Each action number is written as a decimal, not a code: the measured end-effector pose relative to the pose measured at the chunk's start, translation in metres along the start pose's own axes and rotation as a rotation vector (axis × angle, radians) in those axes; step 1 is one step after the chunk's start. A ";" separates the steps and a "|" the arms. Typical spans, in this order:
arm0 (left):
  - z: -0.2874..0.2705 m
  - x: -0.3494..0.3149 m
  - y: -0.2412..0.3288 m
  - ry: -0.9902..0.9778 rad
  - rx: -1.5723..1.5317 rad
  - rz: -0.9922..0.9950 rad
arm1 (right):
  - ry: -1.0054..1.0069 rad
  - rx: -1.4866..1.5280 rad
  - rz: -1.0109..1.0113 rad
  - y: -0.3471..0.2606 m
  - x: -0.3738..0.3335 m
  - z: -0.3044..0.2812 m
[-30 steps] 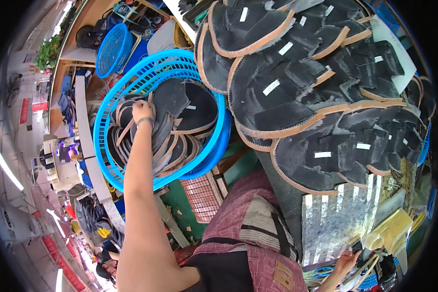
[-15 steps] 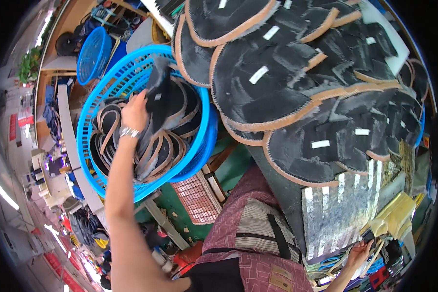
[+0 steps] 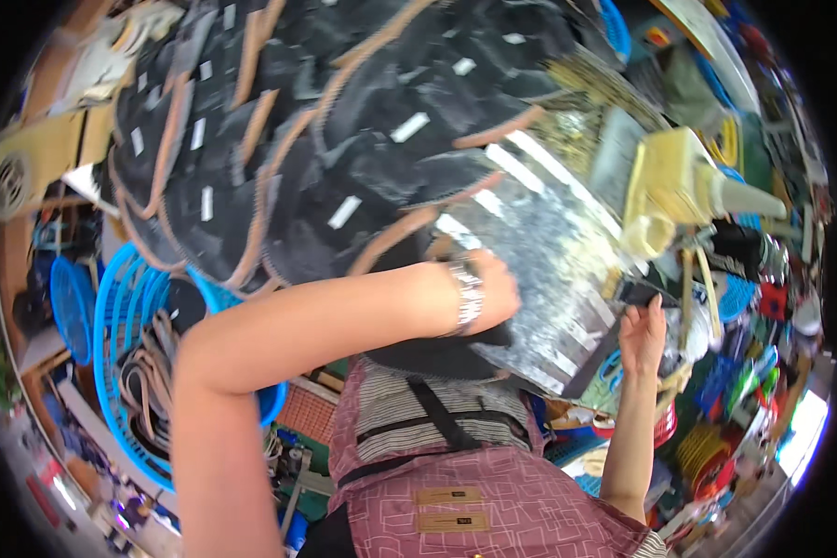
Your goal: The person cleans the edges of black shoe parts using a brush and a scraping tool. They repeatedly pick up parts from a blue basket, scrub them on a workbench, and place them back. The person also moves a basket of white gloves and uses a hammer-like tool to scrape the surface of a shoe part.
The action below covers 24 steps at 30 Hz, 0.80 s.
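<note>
My left hand [image 3: 491,296], with a metal band at the wrist, is closed on a black shoe upper [image 3: 428,358] at the near left edge of a worn grey board [image 3: 567,251]. The forearm covers part of this piece, and my fingertips are hidden. To the right of the board, my right hand [image 3: 642,337] pinches a small dark object [image 3: 640,292] between thumb and fingers; its kind is unclear. Just beyond it stands a yellowish glue-stained container [image 3: 670,177] with a spout. Overlapping black uppers [image 3: 293,219] with tan serrated edges and white labels spread over the table's far left.
A blue basket [image 3: 112,353] of more uppers stands at the left, partly behind my left arm. A smaller blue basket [image 3: 71,309] is beyond it. Pale sticks [image 3: 707,298], blue-handled scissors [image 3: 610,372] and assorted bottles crowd the right side.
My left hand has come from the blue basket to the board, bringing a black upper. The view has swung right. My right hand stays beside the container, still pinching the dark object.
</note>
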<state>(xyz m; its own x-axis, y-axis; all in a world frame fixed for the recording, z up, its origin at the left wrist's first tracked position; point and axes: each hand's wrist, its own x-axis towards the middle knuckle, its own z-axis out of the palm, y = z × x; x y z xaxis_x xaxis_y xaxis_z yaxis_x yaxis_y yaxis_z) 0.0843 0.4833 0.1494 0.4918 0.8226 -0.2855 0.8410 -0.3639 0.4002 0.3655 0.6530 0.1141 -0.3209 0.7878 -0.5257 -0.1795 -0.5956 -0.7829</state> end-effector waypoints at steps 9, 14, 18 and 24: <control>0.069 0.074 0.014 0.702 0.069 -0.046 | 0.174 -0.593 -0.587 -0.046 0.022 -0.007; 0.087 0.060 0.029 0.489 -0.170 -0.110 | -0.432 -1.500 -1.384 -0.031 0.052 0.020; 0.093 0.058 0.025 0.474 -0.176 -0.112 | -0.164 -1.438 -0.720 -0.020 0.054 0.015; 0.094 0.061 0.024 0.511 -0.193 -0.123 | -0.137 -0.353 -0.184 -0.053 0.056 0.003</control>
<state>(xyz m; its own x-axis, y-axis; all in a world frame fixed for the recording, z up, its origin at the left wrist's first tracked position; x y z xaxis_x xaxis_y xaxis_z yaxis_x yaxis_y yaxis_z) 0.1561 0.4834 0.0595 0.1802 0.9787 0.0988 0.8052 -0.2044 0.5567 0.3544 0.7284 0.1266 -0.4387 0.8334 -0.3361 0.0770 -0.3378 -0.9381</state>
